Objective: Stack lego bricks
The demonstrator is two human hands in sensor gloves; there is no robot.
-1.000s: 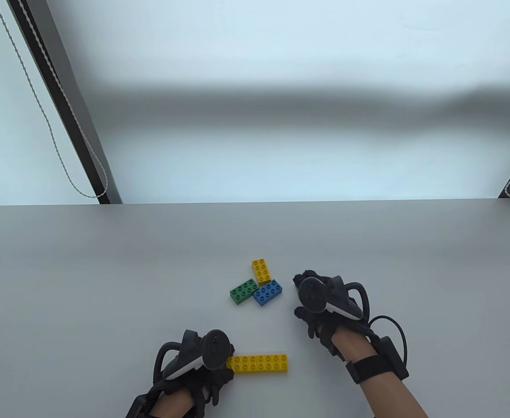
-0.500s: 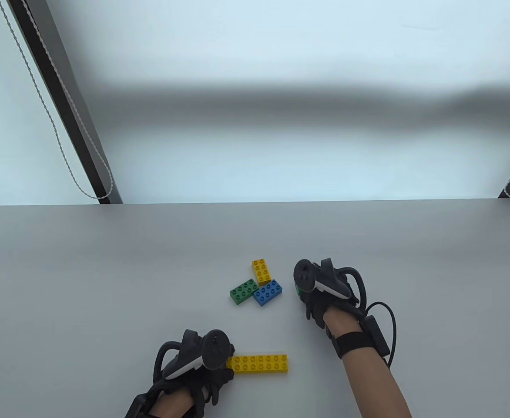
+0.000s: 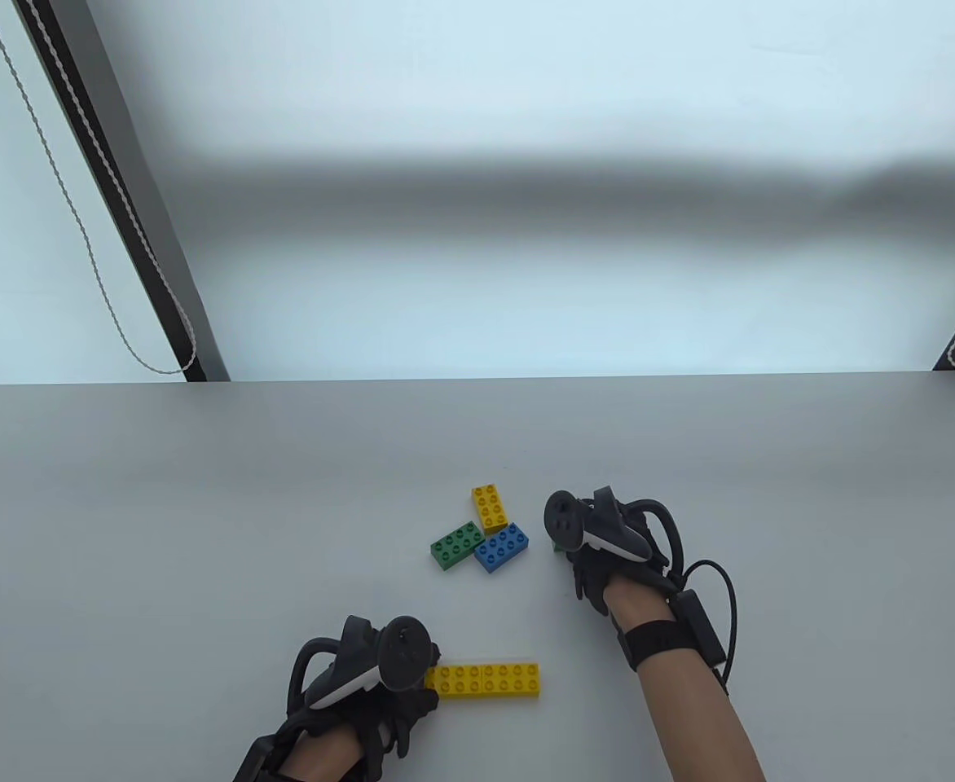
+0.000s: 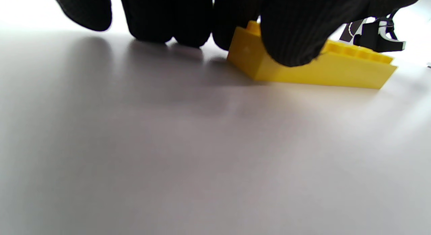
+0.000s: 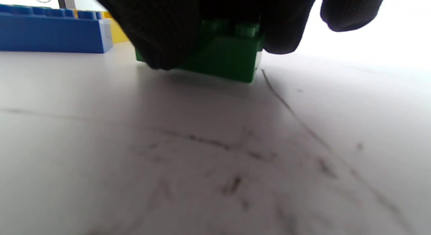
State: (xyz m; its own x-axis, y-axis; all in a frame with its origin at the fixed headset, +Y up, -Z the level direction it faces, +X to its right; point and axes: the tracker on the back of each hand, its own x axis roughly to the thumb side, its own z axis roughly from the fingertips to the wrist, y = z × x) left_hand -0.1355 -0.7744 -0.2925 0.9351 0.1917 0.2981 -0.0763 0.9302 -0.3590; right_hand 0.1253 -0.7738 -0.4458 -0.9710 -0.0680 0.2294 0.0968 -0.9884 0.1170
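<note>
A long yellow brick (image 3: 486, 680) lies on the table near the front. My left hand (image 3: 388, 676) holds its left end; in the left wrist view my fingers (image 4: 289, 33) press on that end of the long yellow brick (image 4: 323, 70). My right hand (image 3: 587, 546) grips a small green brick (image 5: 229, 55) that rests on the table, with thumb and fingers on either side. In the table view only a sliver of this brick (image 3: 558, 546) shows under the hand.
A short yellow brick (image 3: 490, 507), a green brick (image 3: 456, 546) and a blue brick (image 3: 501, 547) lie touching in a cluster left of my right hand. The blue brick also shows in the right wrist view (image 5: 50, 33). The grey table (image 3: 160, 505) ends at its far edge.
My right hand has shifted a little left and away from me and turned at the wrist, closing over the small green brick. My left hand and the long yellow brick have not moved.
</note>
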